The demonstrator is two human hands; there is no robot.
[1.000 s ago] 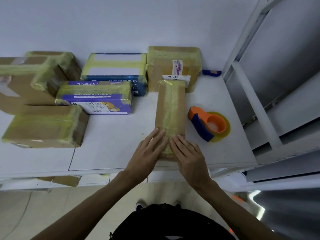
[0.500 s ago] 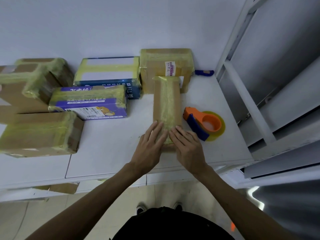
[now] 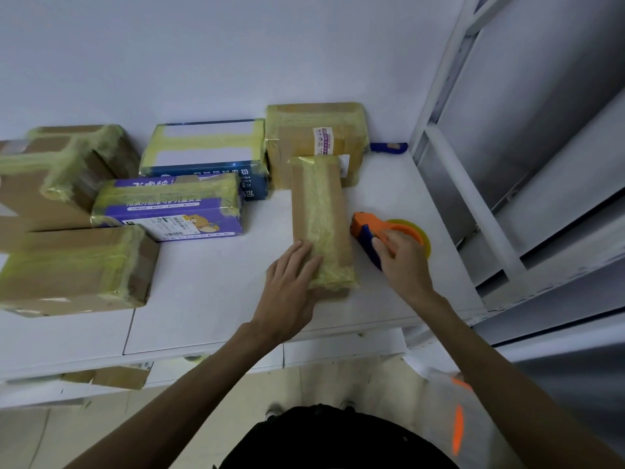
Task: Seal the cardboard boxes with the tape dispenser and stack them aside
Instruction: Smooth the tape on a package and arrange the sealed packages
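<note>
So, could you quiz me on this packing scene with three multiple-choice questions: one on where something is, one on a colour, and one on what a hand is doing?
1. Where does the tape dispenser lie, relative to the narrow box?
A) on top of it
B) to its right
C) to its left

2. What colours is the tape dispenser?
A) orange and blue
B) green and white
C) black and red

3. What is the left hand doing?
A) lifting the narrow box
B) holding scissors
C) lying flat on the narrow box

Answers:
1 B: it sits right of the box, with the right hand on it.
2 A: orange body, blue handle.
3 C: straight fingers rest on the box's taped top.
</note>
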